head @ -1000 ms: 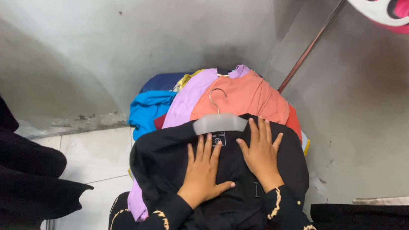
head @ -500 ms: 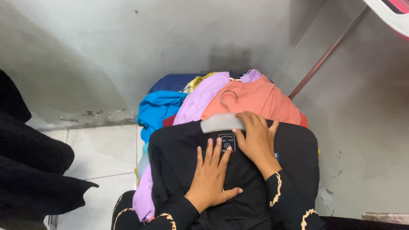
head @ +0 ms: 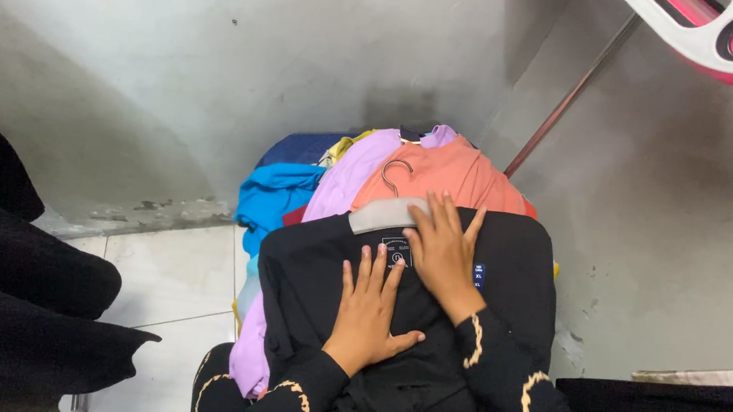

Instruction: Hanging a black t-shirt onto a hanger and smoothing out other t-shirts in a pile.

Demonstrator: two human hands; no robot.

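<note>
Two hands lie flat, fingers spread, gripping nothing: left hand (head: 367,315) and right hand (head: 445,251) on one black garment (head: 504,264) with grey hanger (head: 386,215), atop roughly five coloured garments (head: 351,178).

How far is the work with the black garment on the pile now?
Done: the black garment lies on top of the pile of coloured clothes, its grey hanger in the neck. In hand: the left hand presses it flat and the right hand rests by the collar. Left: the cloth near the sleeves looks bunched.
</note>
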